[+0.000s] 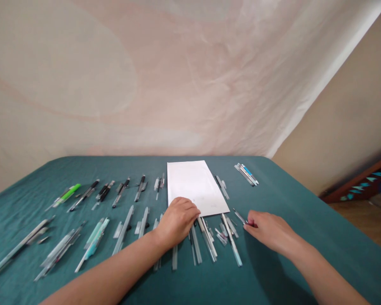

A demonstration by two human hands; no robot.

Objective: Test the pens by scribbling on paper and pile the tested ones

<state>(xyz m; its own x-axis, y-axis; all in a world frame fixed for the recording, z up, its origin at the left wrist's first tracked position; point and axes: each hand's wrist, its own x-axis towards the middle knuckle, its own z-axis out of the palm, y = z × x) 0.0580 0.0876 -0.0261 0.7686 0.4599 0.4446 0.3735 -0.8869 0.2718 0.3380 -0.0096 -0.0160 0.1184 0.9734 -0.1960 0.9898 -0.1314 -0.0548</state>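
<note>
My right hand (266,229) is closed in a pinch around a slim, see-through pen part (239,216), which points up and left, to the right of the white paper's lower corner. My left hand (179,219) is curled at the near edge of the white paper (195,184); whatever its fingers hold, if anything, is hidden. Just below the paper lie clear pen tubes (196,243), white sticks (208,239), small clear pieces (221,237) and a white pen barrel with a pale blue end (231,241).
Groups of taken-apart pens cover the left of the green tablecloth (257,279), among them a green pen (70,193), black-gripped parts (105,191) and turquoise parts (97,241). At the back right lies a bundle of pens (247,174). A pale cloth (178,84) hangs behind.
</note>
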